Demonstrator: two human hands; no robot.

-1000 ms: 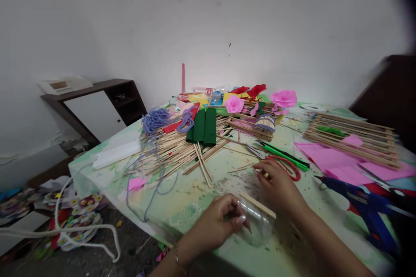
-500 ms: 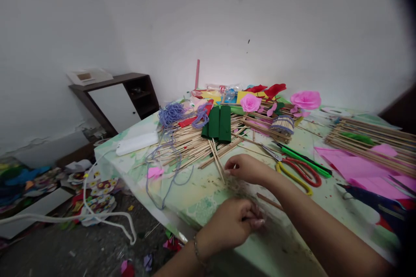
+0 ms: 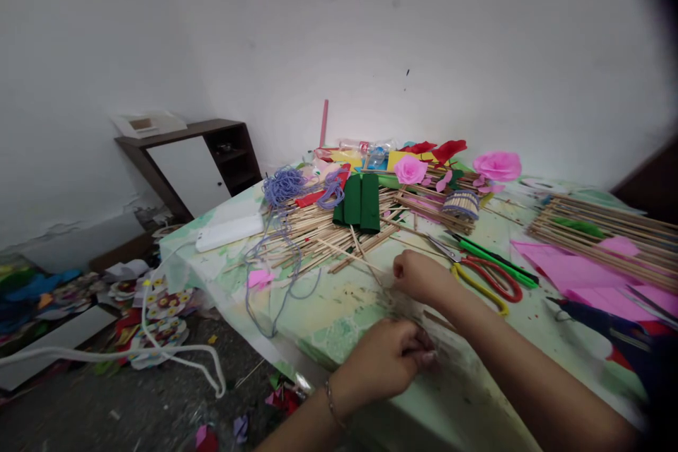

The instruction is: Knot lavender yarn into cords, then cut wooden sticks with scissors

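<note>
My left hand (image 3: 389, 360), with a bracelet at the wrist, is closed low over the table's front edge, on something clear and hard to make out. Just above and right of it, my right hand (image 3: 421, 279) is closed too, beside the tips of two loose sticks; clear film seems to stretch between the hands. One of these sticks (image 3: 347, 252) lies slanting across the other. Behind them is a pile of thin wooden sticks (image 3: 312, 236) with dark green rolls (image 3: 361, 203) on top. Scissors with red and yellow handles (image 3: 490, 279) lie right of my right hand.
Purple yarn (image 3: 283, 187) and a white power strip (image 3: 229, 232) lie at the left. Pink paper flowers (image 3: 498, 165) stand at the back. A stick frame (image 3: 609, 229), pink paper (image 3: 556, 268) and a dark blue glue gun (image 3: 604, 325) are at the right.
My right hand has moved slightly right, away from the sticks, and its fingers have closed. One stick now lies across the other at a flatter slant. My left hand has shifted slightly right.
</note>
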